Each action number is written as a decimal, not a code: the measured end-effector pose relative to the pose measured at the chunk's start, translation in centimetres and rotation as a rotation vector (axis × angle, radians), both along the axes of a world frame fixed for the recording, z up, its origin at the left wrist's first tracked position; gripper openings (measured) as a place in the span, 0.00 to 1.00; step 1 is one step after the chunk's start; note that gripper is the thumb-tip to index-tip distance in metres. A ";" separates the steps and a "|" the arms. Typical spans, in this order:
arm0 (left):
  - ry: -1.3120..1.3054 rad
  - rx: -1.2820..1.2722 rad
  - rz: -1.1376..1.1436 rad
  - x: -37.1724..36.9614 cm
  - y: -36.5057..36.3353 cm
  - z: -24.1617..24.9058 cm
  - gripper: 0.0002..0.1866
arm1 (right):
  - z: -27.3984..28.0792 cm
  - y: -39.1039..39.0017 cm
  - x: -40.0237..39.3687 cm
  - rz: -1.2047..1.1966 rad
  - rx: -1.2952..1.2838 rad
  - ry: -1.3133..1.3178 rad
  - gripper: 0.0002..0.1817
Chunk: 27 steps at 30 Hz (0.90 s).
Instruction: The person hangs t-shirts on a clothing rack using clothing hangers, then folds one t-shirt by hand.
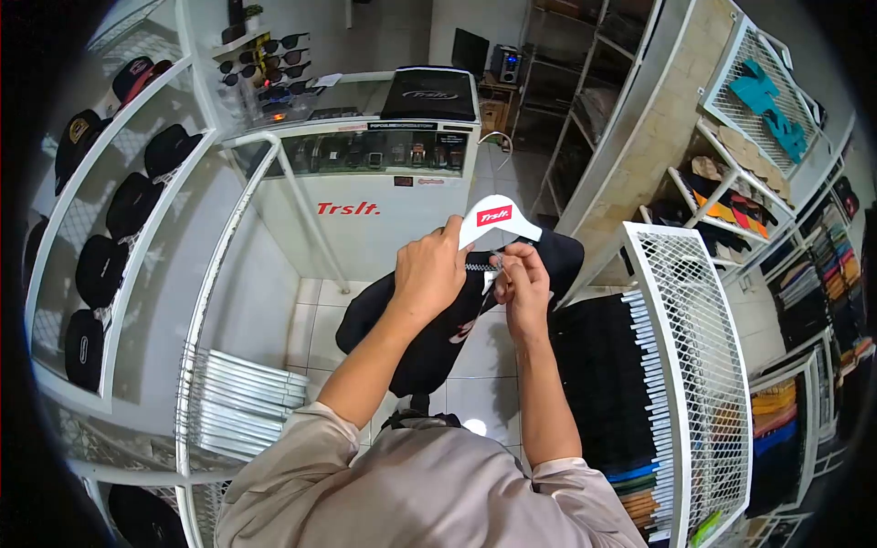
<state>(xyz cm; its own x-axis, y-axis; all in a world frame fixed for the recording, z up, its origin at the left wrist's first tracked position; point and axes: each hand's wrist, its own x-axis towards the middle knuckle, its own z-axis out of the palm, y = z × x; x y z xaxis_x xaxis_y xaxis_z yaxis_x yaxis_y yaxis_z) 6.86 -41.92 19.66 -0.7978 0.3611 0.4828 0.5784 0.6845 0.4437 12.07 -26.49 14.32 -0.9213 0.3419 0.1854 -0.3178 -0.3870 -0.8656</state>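
A white hanger (498, 203) with a red "Trslt." label carries a black garment (420, 352), held out in front of my body. My left hand (431, 274) is closed around the hanger's left shoulder, with the garment's fabric under it. At the neck opening, beside a checkered band, the fingers of my right hand (523, 288) are pinched together. A small white tag (490, 279) shows right by those fingers. What exactly they pinch is too small to make out. Above the hanger rises its curved metal hook (501, 137).
A white display counter (356, 242) with a glass case stands ahead, a black "Trslt" box (429, 95) on top. Shelves of black caps (132, 205) line the left. On the right, a white rack (703, 347) stands beside a row of hung black clothes (598, 384).
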 end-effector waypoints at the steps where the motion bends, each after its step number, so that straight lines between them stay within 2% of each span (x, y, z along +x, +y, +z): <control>1: -0.002 0.001 -0.012 -0.3 0.1 -0.1 0.12 | 0.6 0.4 0.2 0.037 -0.092 -0.004 0.11; 4: -0.017 0.015 -0.042 -1.0 1.0 -0.7 0.13 | 1.4 1.3 0.5 0.020 -0.033 0.114 0.15; 5: -0.019 0.029 -0.054 -1.1 1.3 -0.8 0.12 | 1.9 1.5 0.7 -0.029 0.106 0.109 0.19; 6: -0.021 0.044 -0.063 -1.2 1.5 -0.8 0.12 | 1.9 1.3 0.9 -0.037 0.104 0.108 0.19; 8: -0.029 0.042 -0.076 -1.1 2.0 -0.4 0.12 | 1.6 0.8 1.8 -0.127 0.205 0.288 0.22; 10: -0.035 0.042 -0.089 -1.2 2.5 -0.2 0.12 | 0.9 1.5 3.4 -0.207 0.128 0.222 0.21; 13: 0.008 0.071 -0.087 -1.3 3.0 0.0 0.11 | -0.5 3.0 5.6 -0.365 0.171 0.021 0.20; 14: 0.025 0.094 -0.105 -1.3 3.2 0.1 0.11 | -0.7 3.3 5.9 -0.369 0.170 0.024 0.20; 16: 0.044 0.111 -0.128 -0.8 3.6 0.4 0.11 | -1.1 3.7 6.5 -0.355 0.169 -0.275 0.17; 18: 0.046 0.098 -0.150 -0.1 4.3 1.0 0.11 | -1.5 4.0 6.8 -0.340 0.175 -0.289 0.14; 21: 0.121 0.107 -0.206 0.6 4.8 1.6 0.10 | -1.7 4.3 7.2 -0.461 0.360 0.028 0.08; 22: 0.159 0.119 -0.246 0.9 4.9 2.0 0.10 | -1.3 4.6 7.5 -0.468 0.358 0.026 0.08; 25: 0.222 0.093 -0.307 1.8 4.9 3.3 0.13 | 1.5 5.1 8.9 -0.588 0.861 0.097 0.06; 26: 0.281 0.114 -0.353 2.0 4.9 3.6 0.15 | 1.8 5.5 8.6 -0.590 0.858 0.097 0.06; 27: 0.281 0.112 -0.356 2.4 4.9 4.0 0.15 | 2.0 6.2 8.5 -0.636 1.076 0.134 0.07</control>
